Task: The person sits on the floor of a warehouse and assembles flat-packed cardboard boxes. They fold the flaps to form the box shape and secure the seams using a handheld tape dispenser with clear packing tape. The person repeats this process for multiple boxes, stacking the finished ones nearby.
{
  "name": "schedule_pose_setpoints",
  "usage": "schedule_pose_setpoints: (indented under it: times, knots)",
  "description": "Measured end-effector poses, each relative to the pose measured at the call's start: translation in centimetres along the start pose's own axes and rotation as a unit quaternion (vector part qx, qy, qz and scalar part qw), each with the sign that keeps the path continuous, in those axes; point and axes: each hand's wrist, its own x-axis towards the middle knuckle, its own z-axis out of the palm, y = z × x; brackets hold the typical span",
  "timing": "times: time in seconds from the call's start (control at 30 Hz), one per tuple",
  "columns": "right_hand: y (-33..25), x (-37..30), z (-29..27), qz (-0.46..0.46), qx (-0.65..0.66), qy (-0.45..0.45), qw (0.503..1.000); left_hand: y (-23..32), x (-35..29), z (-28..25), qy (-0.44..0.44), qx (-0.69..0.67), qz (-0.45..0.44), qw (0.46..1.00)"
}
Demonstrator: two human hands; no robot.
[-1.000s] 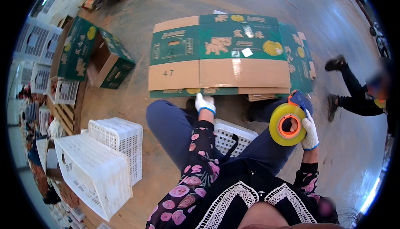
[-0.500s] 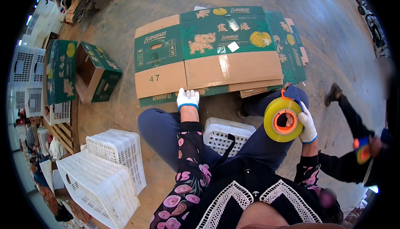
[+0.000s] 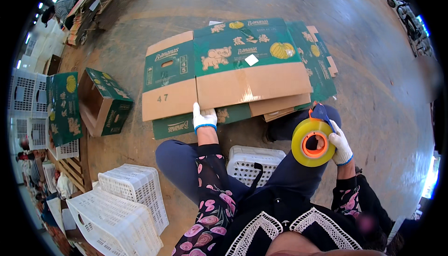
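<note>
A flattened green and brown cardboard box (image 3: 254, 79), printed with an elephant and fruit, lies on top of a stack in front of me. My left hand (image 3: 204, 117), in a white glove with a blue cuff, grips its near edge. Part of the lower cardboard (image 3: 179, 128) shows beneath that edge. Over my right thigh, my gloved right hand (image 3: 340, 145) holds a tape dispenser (image 3: 320, 113) with orange and blue parts. It carries a wide roll of yellowish tape (image 3: 302, 137); some of my fingers are hidden behind the roll.
An upturned white plastic crate (image 3: 249, 155) stands between my legs. More white crates (image 3: 112, 221) are at the near left. Beyond them are an opened green box (image 3: 105, 102) and another green box (image 3: 64, 107). A person (image 3: 65, 9) is at a cardboard stack at the far left.
More of the lower cardboard shows under the top box's near edge, beside my left hand. A person walking on the right has mostly left the view. The whole view has shifted slightly.
</note>
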Motion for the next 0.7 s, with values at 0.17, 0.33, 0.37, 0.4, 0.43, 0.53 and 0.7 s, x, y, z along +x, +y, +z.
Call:
schedule_pose_setpoints:
  times: [0.17,0.33,0.37,0.4,0.43,0.53,0.7]
  knots:
    - [-0.6,-0.5,-0.5,0.028,0.001,-0.01,1.0,-4.6,-0.6,4.2,-0.143,0.127,0.061,0.98]
    - [0.6,-0.2,-0.9,-0.008,0.029,-0.021,0.999,-1.2,-1.4,10.4,-0.121,0.162,0.138,0.97]
    - [0.4,-0.7,-1.5,-0.011,0.043,-0.017,0.999,0.0,-2.0,11.9,-0.127,0.184,0.147,0.964]
    - [0.4,-1.0,-1.7,-0.015,0.061,-0.019,0.998,1.9,-2.5,13.1,-0.148,0.214,0.154,0.953]
    - [0.5,-1.3,-1.9,-0.023,0.08,-0.022,0.996,4.0,-3.1,14.5,-0.173,0.243,0.161,0.941]
    - [1.1,-2.2,-3.2,-0.063,0.109,-0.027,0.992,9.6,-9.0,20.6,-0.251,0.354,0.257,0.864]
    - [2.7,-1.0,-2.9,-0.071,0.154,-0.054,0.984,26.3,-21.3,32.1,-0.267,0.441,0.413,0.751]
